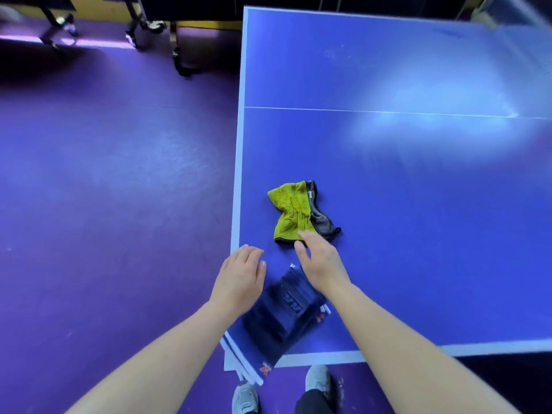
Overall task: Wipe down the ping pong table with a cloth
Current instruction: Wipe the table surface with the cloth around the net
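Note:
A crumpled yellow-green cloth point(294, 212) with a grey, dark-edged underside lies on the blue ping pong table point(418, 189), near its left edge. My right hand point(319, 258) reaches over the table with fingers spread, its fingertips at the cloth's near edge; nothing is held. My left hand point(240, 276) hovers open over the table's left edge, just left of and nearer than the cloth, holding nothing.
A folded dark net point(283, 312) with white posts and orange logos lies on the near left corner, partly under my hands. A white centre line point(388, 112) crosses the table. Purple floor spreads left, with wheeled black frames point(140, 28) at the far wall. My shoes point(318, 380) stand below.

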`<state>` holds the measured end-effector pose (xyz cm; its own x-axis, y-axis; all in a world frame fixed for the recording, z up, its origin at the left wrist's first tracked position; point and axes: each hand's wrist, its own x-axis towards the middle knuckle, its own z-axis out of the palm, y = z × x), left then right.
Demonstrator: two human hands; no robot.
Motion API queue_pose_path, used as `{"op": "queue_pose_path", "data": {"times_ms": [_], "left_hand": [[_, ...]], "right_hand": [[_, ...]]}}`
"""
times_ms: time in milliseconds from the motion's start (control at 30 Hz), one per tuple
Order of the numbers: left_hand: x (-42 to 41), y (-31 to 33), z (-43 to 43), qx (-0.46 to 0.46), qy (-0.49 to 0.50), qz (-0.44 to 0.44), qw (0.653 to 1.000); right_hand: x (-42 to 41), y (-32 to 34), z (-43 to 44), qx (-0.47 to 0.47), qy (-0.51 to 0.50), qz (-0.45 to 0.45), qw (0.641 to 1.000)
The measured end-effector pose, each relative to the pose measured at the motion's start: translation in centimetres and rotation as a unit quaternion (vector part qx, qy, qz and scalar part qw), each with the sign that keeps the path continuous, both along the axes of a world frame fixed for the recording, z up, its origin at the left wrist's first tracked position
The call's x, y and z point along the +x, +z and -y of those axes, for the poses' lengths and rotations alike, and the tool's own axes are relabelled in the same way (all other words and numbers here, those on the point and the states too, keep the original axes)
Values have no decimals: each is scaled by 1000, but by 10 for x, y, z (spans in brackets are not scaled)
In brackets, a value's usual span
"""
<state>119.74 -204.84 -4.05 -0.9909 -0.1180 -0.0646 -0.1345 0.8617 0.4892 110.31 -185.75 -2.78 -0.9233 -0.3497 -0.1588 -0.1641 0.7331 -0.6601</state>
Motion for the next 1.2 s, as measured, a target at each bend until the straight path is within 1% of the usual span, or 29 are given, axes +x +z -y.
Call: {"op": "queue_pose_path", "data": {"times_ms": [100, 167, 233, 300, 367, 433, 500, 600, 700, 833, 967, 1100, 1200], "left_hand": [[39, 9, -15, -48, -26, 26, 998], [62, 16, -25, -71, -46, 50, 995], [79, 20, -34, -87, -64, 100, 989], [92, 18, -43, -102, -66, 149, 981], [100, 15, -50, -120, -64, 186, 973], [104, 13, -54, -138, -70, 199, 968], [103, 11, -56, -152, -84, 193, 966], [101, 13, -56, -171, -105, 177, 964], [96, 17, -60, -187, -124, 169, 960], [79, 22, -78, -207, -153, 162, 953], [50, 24, -114, -204, -186, 142, 951], [15, 27, -164, -185, -231, 125, 947], [-10, 31, -202, -198, -268, 122, 935]], "right_hand": [[48, 8, -19, 68, -4, 80, 995], [68, 8, -25, 107, 0, 88, 990], [79, 10, -23, 142, -2, 83, 986], [85, 12, -18, 168, -16, 82, 982], [86, 13, -12, 183, -39, 100, 977], [81, 13, -10, 181, -72, 141, 971], [74, 13, -11, 175, -97, 187, 962], [69, 10, -14, 183, -106, 219, 952], [71, 9, -24, 126, -112, 246, 955], [62, 14, -57, 81, -126, 229, 962], [38, 20, -120, 36, -167, 220, 960], [15, 28, -200, 40, -213, 215, 952], [5, 31, -256, 48, -247, 222, 942]]}}
